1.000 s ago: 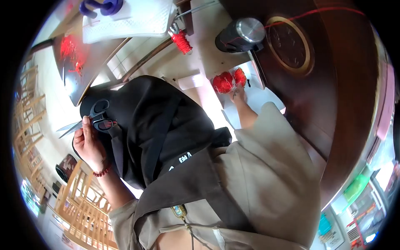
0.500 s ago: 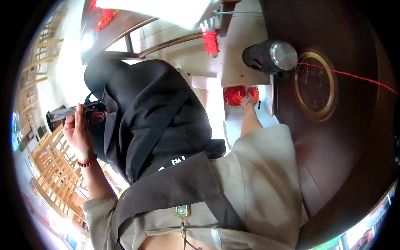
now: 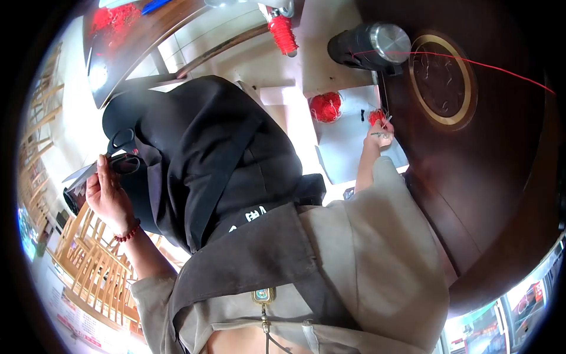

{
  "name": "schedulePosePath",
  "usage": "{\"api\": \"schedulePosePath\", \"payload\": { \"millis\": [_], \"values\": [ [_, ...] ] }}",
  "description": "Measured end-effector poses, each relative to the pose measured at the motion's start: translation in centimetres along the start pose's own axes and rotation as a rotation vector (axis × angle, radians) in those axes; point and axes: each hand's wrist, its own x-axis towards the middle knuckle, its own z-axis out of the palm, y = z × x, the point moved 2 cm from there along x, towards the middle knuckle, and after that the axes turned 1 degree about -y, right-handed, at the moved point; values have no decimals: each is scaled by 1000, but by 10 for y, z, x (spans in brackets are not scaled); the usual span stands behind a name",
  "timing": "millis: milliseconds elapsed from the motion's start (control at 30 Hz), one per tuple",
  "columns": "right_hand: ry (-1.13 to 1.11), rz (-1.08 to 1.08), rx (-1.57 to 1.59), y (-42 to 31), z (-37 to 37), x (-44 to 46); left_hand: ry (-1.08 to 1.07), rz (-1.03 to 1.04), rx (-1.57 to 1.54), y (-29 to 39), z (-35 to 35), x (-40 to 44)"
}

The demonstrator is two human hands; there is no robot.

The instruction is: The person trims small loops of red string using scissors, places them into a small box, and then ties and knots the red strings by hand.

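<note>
Red thread bundle (image 3: 376, 116) is at two o'clock over the pale tray (image 3: 345, 154), the right hand (image 3: 382, 134) curled around it; at nine, the left hand (image 3: 110, 197) pinches the scissors (image 3: 114, 157) near their blades, apparently to leave the handles clear. A larger red ball (image 3: 326, 108) rests at one o'clock.

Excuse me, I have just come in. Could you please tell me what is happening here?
A person is working with red thread. The left hand holds scissors near the blades, with the handle loops free. The right hand appears to grip a small red bundle at the side of a white tray, where a larger red bundle lies. A black flask is just beyond the tray.
</note>
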Motion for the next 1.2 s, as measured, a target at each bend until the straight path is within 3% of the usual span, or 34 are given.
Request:
{"api": "schedulePosePath", "payload": {
  "millis": [200, 267, 333, 400, 500, 600, 667, 767, 867, 1033, 1167, 1200],
  "values": [
    [-220, -164, -279, -40, -21, -14, 8, 22, 150, 2, -3, 9],
    [-212, -413, -442, -5, -9, 1, 14, 22, 153, 6, 4, 7],
    [-374, -108, -351, -13, -7, -4, 7, 29, 183, 4, 2, 6],
    [-436, -18, -385, 32, 18, 5, -20, 43, 239, -6, -11, 11],
    [-643, -356, -1135, 63, 59, -4, 41, 42, 251, -3, -7, 3],
    [-829, -511, -1388, 63, 62, -24, 40, 80, 306, 1, -8, -1],
    [-775, -16, -997, 56, 58, -48, 52, 48, 278, 4, -6, -4],
    [-795, -167, -916, 102, 75, -48, 39, 52, 265, 5, -3, -5],
    [-840, -636, -1200, 97, 74, -40, 28, 60, 247, 5, -5, -4],
    [-682, -579, -1299, 126, 105, 16, 75, 83, 259, 11, -9, -7],
    [-378, -270, -572, 106, 109, 39, 101, 133, 271, 15, -12, -12],
    [-420, -283, -508, 81, 103, 28, 90, 155, 282, 14, -17, -11]
  ]
}}
